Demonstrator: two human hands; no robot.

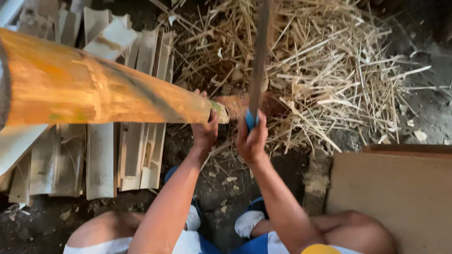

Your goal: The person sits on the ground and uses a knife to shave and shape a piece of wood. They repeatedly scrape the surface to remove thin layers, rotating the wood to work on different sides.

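A thick yellow-orange bamboo pole (94, 89) slants from the upper left toward the middle, its far end resting near a reddish wooden block (235, 104). My left hand (205, 128) grips the pole near that far end. My right hand (252, 138) is closed around the blue handle of a long blade (260, 51) that rises straight up out of the frame, blurred. The blade stands just right of the pole's end.
Flat split bamboo slats (101, 160) lie stacked on the dirt at left. A heap of thin bamboo slivers (329, 70) covers the ground ahead. A brown board (391, 193) lies at lower right. My knees and white-and-blue shoes (247, 221) show at the bottom.
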